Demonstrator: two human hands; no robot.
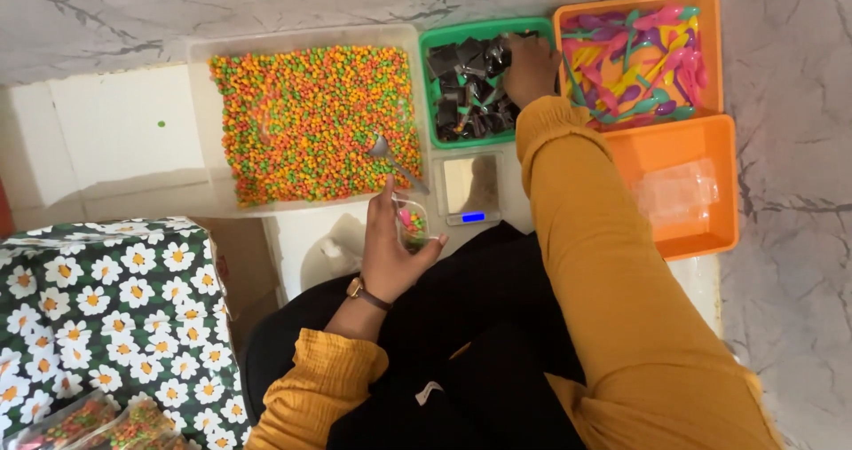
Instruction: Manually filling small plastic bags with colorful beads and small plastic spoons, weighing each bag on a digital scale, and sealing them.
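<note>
- A person in mustard-yellow sleeves sits over a pale marble floor, seen from above their own head.
- The left hand (390, 255), with a brown-strapped watch (357, 288) at the wrist, is curled closed around a small clear cup (411, 222) that holds a few coloured candies and something pink; the cup sits just below the big tray and just left of the scale.
- The right hand (531, 67) reaches far forward into a green tray (429, 42) of small dark packets (469, 90); its fingers are bent down among the packets, but I cannot tell whether they have closed on one.
- A large white tray (200, 122) left of the green one is filled with tiny orange, green and yellow candies (302, 122), and a metal spoon (395, 159) lies in them near the lower right corner.
- A small digital scale (468, 188) with a shiny plate and a blue lit display stands between the cup and the right forearm.
- An orange tray (714, 51) at upper right holds pink, purple and teal plastic spoons (635, 59); a second orange tray (710, 224) just below it holds clear plastic bags (676, 191).
- A dark cloth with white daisies (115, 317) covers something at lower left (filled candy packs (98, 425) lie on its near edge).
</note>
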